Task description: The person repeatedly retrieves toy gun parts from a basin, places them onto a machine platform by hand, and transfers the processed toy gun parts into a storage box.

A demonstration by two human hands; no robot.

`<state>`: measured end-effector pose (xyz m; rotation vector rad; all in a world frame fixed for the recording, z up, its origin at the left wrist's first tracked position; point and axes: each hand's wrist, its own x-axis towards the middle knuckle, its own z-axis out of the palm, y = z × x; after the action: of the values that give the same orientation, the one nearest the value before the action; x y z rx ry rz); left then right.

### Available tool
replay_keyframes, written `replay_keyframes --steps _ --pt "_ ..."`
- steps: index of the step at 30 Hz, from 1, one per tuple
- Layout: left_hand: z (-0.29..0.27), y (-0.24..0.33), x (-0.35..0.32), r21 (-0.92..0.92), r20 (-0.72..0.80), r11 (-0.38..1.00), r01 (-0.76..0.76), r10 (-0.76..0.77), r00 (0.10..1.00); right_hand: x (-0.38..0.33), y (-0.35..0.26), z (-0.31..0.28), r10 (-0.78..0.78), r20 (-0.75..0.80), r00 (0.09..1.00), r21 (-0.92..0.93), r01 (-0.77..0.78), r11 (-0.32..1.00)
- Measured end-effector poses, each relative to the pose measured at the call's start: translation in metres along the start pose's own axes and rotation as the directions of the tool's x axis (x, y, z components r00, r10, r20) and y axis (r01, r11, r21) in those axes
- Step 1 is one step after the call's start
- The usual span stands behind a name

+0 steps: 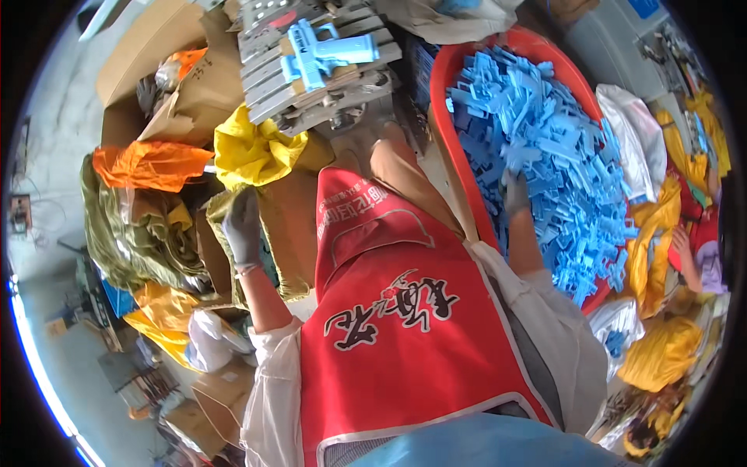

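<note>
The heap of blue plastic parts (545,156) fills a red tub (440,101) in the upper right of the frame. The heap's long axis runs from the upper middle down toward the right, following the tub's oval. The single pieces lie jumbled at every angle, so no common direction can be read from them.

The right hand (515,191), in a grey glove, reaches up into the left-hand side of the heap, near the tub's left rim. Its fingers are sunk among the blue pieces and mostly hidden by them; whether they are closed on a piece or spread cannot be told. The bare forearm comes up from the lower middle of the frame.

The left hand (243,226), also grey-gloved, sits at middle left, well apart from the tub. Its fingers are curled together and rest on the edge of an olive-green sack (140,233); a firm grip cannot be confirmed.

Between the arms a red apron (397,311) with white markings covers the person's lap in the lower centre. Above it, at the top middle, an assembled blue toy gun (323,53) lies on a grey slatted crate (311,86), its barrel pointing right and its long axis nearly level. A yellow bag (253,152) lies just below the crate, and an orange bag (148,165) to its left. Cardboard boxes (156,62) occupy the upper left.
</note>
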<state>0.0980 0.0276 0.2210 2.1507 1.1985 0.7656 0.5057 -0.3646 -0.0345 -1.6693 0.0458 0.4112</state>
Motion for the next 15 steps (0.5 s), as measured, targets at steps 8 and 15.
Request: replay_keyframes --steps 8,15 --pt "0.008 0.095 0.083 0.055 -0.052 0.849 -0.526 0.529 0.847 -0.072 -0.096 -0.033 -0.403 0.027 0.915 -0.838 0.241 0.490" --pt "0.049 0.128 0.152 0.084 0.141 0.682 -0.727 0.714 0.686 -0.084 -0.241 0.018 -0.661 0.169 0.731 -0.776 0.512 0.368"
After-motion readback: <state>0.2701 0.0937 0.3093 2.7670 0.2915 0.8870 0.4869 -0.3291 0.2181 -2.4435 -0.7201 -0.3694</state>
